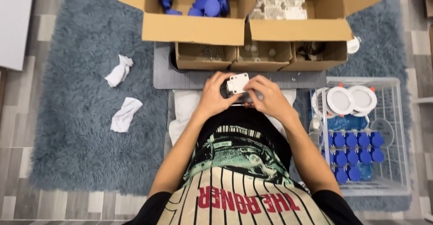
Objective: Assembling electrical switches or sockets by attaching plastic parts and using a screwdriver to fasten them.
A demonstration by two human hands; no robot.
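Both my hands meet in front of my lap over a grey mat [189, 78]. My left hand [215, 94] and my right hand [266, 95] grip a small white rectangular plastic box [237, 83] between them, fingers wrapped on its sides. A dark part with a red-tipped piece [243, 102] lies under my hands, mostly hidden. A white cloth [186, 110] lies beneath my forearms.
Two open cardboard boxes stand beyond: one with blue caps [207, 5], one with white boxes [280, 4]. Three small cardboard trays [252, 56] sit before them. A wire basket [388, 135] at right holds round white lamps and blue caps. Two crumpled white rags [121, 94] lie on the shaggy rug.
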